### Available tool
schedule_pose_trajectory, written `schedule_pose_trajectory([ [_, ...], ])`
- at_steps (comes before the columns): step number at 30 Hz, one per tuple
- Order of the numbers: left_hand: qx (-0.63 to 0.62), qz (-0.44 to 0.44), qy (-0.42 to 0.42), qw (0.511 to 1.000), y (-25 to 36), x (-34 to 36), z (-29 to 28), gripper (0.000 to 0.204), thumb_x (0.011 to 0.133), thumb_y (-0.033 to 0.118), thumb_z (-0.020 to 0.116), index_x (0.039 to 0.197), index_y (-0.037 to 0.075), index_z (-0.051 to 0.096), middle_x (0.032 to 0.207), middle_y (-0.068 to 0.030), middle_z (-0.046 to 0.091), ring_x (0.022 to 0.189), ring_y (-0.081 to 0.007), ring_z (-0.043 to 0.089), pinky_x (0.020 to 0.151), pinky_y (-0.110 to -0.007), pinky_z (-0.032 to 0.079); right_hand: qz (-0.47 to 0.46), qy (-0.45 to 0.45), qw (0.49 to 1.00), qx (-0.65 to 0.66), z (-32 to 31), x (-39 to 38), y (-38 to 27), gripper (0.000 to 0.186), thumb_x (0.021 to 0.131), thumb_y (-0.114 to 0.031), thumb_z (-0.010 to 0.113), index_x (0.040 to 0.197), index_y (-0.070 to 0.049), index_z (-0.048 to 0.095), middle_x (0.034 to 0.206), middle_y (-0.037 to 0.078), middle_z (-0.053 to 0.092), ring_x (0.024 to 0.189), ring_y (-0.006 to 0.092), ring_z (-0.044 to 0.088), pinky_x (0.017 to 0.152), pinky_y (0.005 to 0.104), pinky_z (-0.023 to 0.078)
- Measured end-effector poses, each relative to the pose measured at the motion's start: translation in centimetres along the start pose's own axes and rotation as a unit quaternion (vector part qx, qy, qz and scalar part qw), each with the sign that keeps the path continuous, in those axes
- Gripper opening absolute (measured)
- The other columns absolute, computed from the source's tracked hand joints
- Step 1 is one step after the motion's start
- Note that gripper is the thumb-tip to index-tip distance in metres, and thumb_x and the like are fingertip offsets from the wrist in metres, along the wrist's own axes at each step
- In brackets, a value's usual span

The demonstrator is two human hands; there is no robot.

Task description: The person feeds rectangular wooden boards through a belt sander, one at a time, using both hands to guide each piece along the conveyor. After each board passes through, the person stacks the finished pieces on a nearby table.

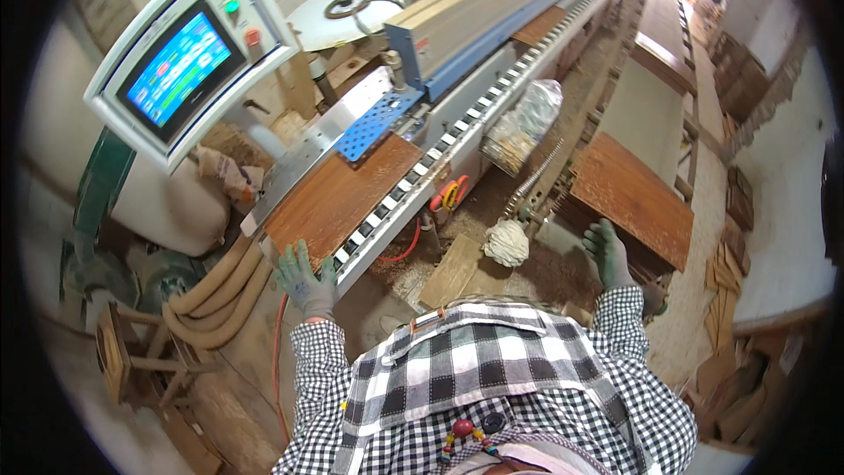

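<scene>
My left hand (pixel 306 285), in a grey-green work glove, has its fingers spread at the near edge of a brown wood-grain panel (pixel 347 189). That panel lies on the machine's infeed, alongside a conveyor track (pixel 404 186) of black and white pads, with its far end by a blue perforated plate (pixel 380 126). Over on the right, my gloved right hand (pixel 608 255) is held with fingers stretched out, beside a stack of similar brown panels (pixel 635 198). Whether its fingertips touch the stack I cannot tell. Neither hand grips anything.
A control panel with a lit screen (pixel 180 70) stands at the left. Beige hoses (pixel 220 299) and a wooden stool (pixel 145 356) are below it. Between machine and stack are a plastic bag (pixel 526 123), a white cloth bundle (pixel 505 244) and a board (pixel 453 268). A red hose (pixel 279 361) crosses the floor.
</scene>
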State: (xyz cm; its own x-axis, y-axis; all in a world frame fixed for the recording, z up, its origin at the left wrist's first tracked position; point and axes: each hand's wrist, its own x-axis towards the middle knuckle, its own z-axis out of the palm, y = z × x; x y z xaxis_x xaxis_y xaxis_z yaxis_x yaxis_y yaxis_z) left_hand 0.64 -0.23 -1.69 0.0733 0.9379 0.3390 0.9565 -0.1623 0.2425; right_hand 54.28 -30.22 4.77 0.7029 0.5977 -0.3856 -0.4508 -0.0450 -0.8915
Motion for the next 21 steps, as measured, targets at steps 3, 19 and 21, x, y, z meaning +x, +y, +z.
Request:
schedule_pose_trajectory([
  [3, -0.009, -0.020, -0.013, 1.000, 0.8, -0.3, -1.5, 0.073, 0.086, 0.051, 0.061, 0.149, 0.022, 0.038, 0.154, -0.0115, 0.032, 0.142, -0.0369, 0.028, 0.118, -0.056, 0.013, -0.047, 0.078, 0.960, 0.264, -1.3, 0.7, -0.7, 0.069, 0.089, -0.041, 0.070, 0.142, -0.007, 0.042, 0.141, 0.013, 0.044, 0.133, 0.0318, 0.043, 0.107, 0.0419, 0.042],
  [19, -0.084, -0.030, -0.027, 0.996, -1.6, -1.4, -1.5, 0.072, 0.090, 0.051, 0.058, 0.151, 0.023, 0.033, 0.156, -0.0147, 0.030, 0.145, -0.0356, 0.024, 0.119, -0.054, 0.011, -0.109, 0.162, 0.924, 0.330, -1.4, 1.0, 2.3, 0.069, 0.086, -0.038, 0.074, 0.144, -0.019, 0.041, 0.149, 0.015, 0.031, 0.127, 0.0313, 0.046, 0.110, 0.0420, 0.040],
  [21, -0.062, -0.044, -0.046, 0.996, -1.8, -1.6, -1.6, 0.071, 0.091, 0.050, 0.057, 0.151, 0.023, 0.032, 0.156, -0.0153, 0.029, 0.145, -0.0352, 0.023, 0.118, -0.053, 0.011, -0.111, 0.160, 0.921, 0.338, -1.6, 0.8, 2.3, 0.073, 0.086, -0.039, 0.074, 0.146, -0.020, 0.037, 0.154, 0.014, 0.022, 0.132, 0.0319, 0.041, 0.111, 0.0425, 0.038],
])
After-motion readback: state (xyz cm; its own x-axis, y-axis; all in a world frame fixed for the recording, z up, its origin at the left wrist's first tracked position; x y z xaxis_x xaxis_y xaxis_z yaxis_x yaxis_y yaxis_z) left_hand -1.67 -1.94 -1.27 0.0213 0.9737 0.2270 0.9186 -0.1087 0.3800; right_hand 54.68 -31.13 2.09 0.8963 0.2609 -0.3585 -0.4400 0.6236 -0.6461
